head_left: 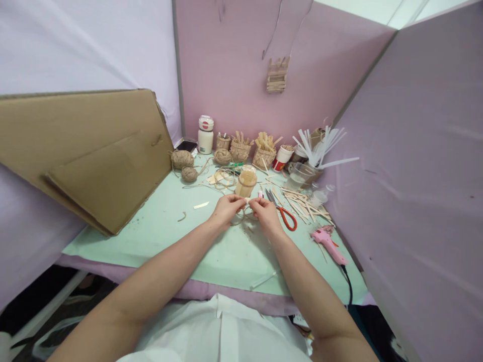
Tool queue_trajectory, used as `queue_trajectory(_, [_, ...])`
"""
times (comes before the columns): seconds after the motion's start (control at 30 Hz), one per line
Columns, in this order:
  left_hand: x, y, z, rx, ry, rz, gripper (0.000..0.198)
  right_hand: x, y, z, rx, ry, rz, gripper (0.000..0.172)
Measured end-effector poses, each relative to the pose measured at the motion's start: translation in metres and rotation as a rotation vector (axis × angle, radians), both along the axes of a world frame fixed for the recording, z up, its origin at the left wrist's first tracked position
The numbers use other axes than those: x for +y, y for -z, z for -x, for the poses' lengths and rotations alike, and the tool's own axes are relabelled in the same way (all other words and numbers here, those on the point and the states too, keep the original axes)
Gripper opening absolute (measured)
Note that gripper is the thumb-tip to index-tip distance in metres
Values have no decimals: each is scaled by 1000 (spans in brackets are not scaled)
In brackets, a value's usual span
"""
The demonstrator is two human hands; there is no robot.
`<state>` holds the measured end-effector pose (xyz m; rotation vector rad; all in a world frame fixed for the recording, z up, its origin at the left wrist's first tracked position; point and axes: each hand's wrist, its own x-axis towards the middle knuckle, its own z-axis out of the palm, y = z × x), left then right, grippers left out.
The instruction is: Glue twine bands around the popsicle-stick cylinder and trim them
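Observation:
Both hands meet in front of a small round wooden cup (pixel 246 184) that stands on the green table cover (pixel 151 246). The fingers of my left hand (pixel 228 209) are pinched together, and my right hand (pixel 265 213) pinches close beside it. A small pale piece shows between the fingertips, too small to make out. Loose twine (pixel 243 219) hangs or lies just below the fingers. To the right of my right hand are scissors with red handles (pixel 288 219), their blades pointing toward the cup.
Balls of twine (pixel 182 159) lie at the back left beside a large cardboard sheet (pixel 109 151). Containers of wooden sticks (pixel 265 151) line the back. Loose sticks (pixel 302 201) and a pink glue gun (pixel 329 245) lie right. A clear glue stick (pixel 263 280) rests near the front edge.

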<state>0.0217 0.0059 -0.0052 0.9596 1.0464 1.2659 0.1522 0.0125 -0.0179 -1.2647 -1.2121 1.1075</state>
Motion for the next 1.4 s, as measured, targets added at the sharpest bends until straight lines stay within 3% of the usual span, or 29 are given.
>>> queue_trajectory(0.83, [3,4,0,9,9,12,21,-1,1,0,-44,10,-16,23])
queue_trajectory(1.13, [1,-2,1,1,5,25,19,0,1,-1,-69,24,-30,26])
queue_trajectory(1.3, [10,-1,12,255,-75,-177,12,-3,-5,-2,-131,13,-47,24])
queue_trajectory(1.4, [17,1,21,431,-10,-305,10,-4,-7,-3,-187,-16,-62,22])
